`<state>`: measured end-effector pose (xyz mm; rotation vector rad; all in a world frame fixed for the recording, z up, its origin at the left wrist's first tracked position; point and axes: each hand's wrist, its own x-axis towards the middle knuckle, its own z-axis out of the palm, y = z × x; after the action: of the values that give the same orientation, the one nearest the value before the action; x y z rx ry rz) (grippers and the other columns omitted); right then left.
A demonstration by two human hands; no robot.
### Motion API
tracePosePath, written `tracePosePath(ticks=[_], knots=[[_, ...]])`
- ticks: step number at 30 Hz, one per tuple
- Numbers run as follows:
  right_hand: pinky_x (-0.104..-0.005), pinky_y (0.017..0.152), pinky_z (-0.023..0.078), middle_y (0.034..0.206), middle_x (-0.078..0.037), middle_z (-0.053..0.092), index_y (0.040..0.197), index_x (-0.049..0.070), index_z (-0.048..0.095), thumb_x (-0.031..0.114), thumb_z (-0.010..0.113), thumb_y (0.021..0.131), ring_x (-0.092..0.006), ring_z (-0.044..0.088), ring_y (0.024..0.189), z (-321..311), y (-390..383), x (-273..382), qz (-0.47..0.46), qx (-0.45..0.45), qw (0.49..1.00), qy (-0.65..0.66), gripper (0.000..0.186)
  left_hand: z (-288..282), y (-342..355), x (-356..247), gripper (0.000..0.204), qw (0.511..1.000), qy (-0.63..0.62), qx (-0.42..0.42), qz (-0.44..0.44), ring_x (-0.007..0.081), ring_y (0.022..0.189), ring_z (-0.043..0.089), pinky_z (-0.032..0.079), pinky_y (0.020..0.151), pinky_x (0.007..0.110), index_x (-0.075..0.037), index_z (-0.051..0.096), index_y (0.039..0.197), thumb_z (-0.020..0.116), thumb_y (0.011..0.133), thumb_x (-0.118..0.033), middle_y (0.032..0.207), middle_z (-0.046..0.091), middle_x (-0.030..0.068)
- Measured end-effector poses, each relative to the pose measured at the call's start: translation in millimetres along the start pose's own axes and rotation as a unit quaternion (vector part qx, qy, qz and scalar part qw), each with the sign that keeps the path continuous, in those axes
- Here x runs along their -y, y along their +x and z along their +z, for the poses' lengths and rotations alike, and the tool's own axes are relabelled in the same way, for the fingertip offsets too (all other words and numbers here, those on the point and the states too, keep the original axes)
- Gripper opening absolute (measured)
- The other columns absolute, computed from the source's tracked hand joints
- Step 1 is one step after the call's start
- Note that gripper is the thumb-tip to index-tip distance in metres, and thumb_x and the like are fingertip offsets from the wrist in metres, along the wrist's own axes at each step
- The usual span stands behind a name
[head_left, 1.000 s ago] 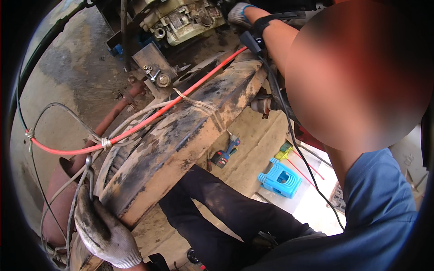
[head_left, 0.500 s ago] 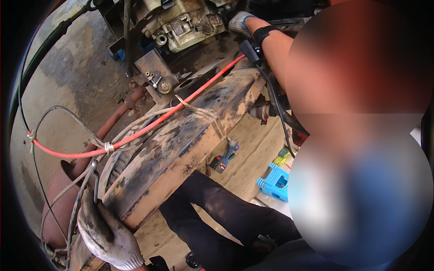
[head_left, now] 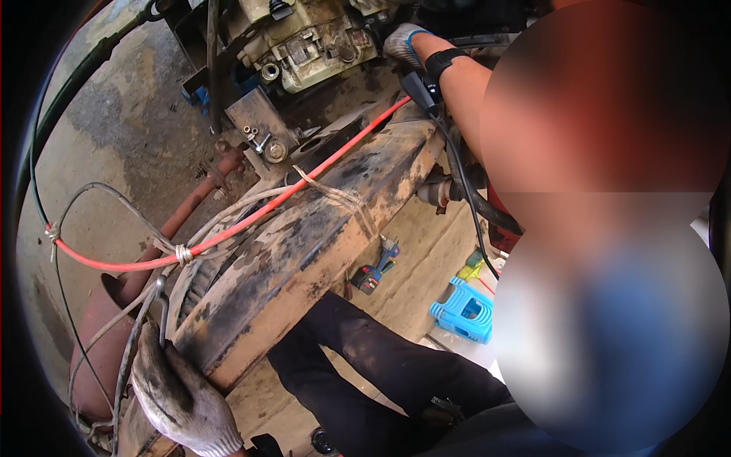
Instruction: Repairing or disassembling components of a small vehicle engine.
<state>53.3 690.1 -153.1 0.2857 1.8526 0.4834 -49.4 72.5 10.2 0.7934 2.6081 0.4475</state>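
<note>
At the lower left, my left hand [head_left: 183,404] wears a dirty white knit glove and lies at the edge of a worn, rusty metal beam [head_left: 282,266]. Its fingers are closed where a bent metal rod [head_left: 162,301] with a rounded top runs down between them; the rod's lower end is hidden. My right arm stretches up to the top, a black band round its wrist. The gloved right hand [head_left: 401,44] is beside a dirty engine [head_left: 320,53], its fingers hidden behind parts. Below that wrist, a black plastic piece [head_left: 419,91] sits at the end of a red cable [head_left: 289,194].
Grey cords are tied round the cable and beam. Loose bolts [head_left: 257,141] lie on a bracket beside the engine. A blue-and-black cordless tool [head_left: 373,270] lies on the floor, near a light-blue plastic stool [head_left: 463,311]. A reddish tank [head_left: 103,346] stands left. Blurred circles cover the right side.
The view has shifted slightly. Both hands keep nearly the same places against the beam and engine. No thing has visibly been taken hold of or let go.
</note>
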Motion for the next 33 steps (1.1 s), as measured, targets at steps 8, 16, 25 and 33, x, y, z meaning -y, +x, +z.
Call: tracePosePath(ticks=[8,16,25,33], knots=[[-0.0424,0.092,0.055,0.124,-0.016,0.071,0.115,0.007,0.074,0.016,0.064,0.088,-0.0367,0.069,0.107,-6.6,-6.6,13.3,0.056,-0.038,0.997,0.023,0.03,-1.3,0.7,-2.2,0.03,0.999,0.032,0.014,-0.009,0.0293,0.11,0.065,0.049,0.098,0.039,0.0,0.065,0.13,0.055,0.102,-0.005,0.121,0.069,0.0145],[-0.0417,0.089,0.057,0.12,-0.015,0.072,0.114,0.009,0.076,0.016,0.071,0.084,-0.0351,0.07,0.106,-3.3,-10.1,3.7,0.016,0.007,1.0,-0.021,0.032,0.1,1.2,-4.1,0.03,1.0,0.014,0.01,-0.015,0.0268,0.107,0.066,0.049,0.097,0.038,0.0,0.065,0.13,0.054,0.103,-0.005,0.12,0.069,0.014],[-0.0429,0.088,0.057,0.119,-0.016,0.073,0.116,0.011,0.076,0.009,0.072,0.082,-0.0332,0.07,0.108,3.7,-10.1,4.4,-0.017,-0.027,0.999,-0.02,0.034,2.1,-0.3,-0.8,0.031,1.0,0.013,0.001,-0.002,0.0264,0.106,0.066,0.05,0.096,0.038,-0.001,0.064,0.132,0.053,0.103,-0.006,0.119,0.069,0.0141],[-0.0423,0.088,0.058,0.115,-0.015,0.074,0.112,0.008,0.077,0.012,0.076,0.081,-0.0331,0.071,0.106,-14.4,-24.5,21.5,0.011,-0.008,0.997,-0.07,0.031,2.1,-0.7,1.1,0.033,1.0,0.003,0.002,-0.005,0.0268,0.106,0.066,0.049,0.097,0.038,-0.002,0.063,0.133,0.052,0.103,-0.006,0.121,0.069,0.0138]])
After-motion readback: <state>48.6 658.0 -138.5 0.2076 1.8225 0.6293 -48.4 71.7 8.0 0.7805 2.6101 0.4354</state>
